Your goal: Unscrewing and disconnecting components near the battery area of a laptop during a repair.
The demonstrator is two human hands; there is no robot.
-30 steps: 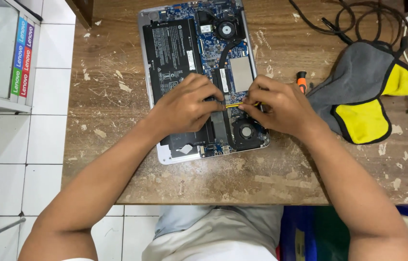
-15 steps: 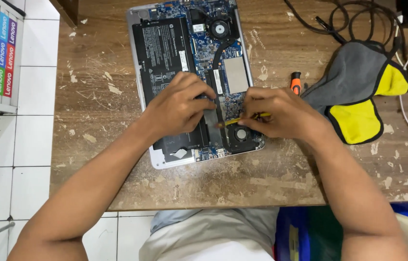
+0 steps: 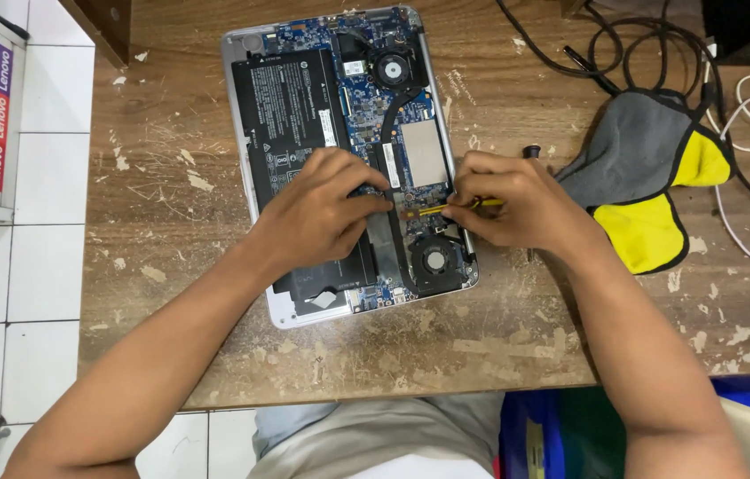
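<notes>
Opened laptop (image 3: 339, 160) lies base-up on wooden table (image 3: 517, 328). Yellow tool (image 3: 446, 209) is pinched closed in right hand (image 3: 513, 202), long axis left-right, tip pointing left at the board. Left hand (image 3: 326, 213) is pressed flat just left of the tip, holding nothing visible.

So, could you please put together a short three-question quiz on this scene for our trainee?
1. True or false: the left hand rests on the opened laptop.
2. What does the right hand hold?
A. a yellow-handled tool
B. a white cable
C. a grey cloth
3. Fill in: the grey and yellow cloth lies on the wooden table to the person's ____ of the laptop.

Key:
1. True
2. A
3. right
</notes>
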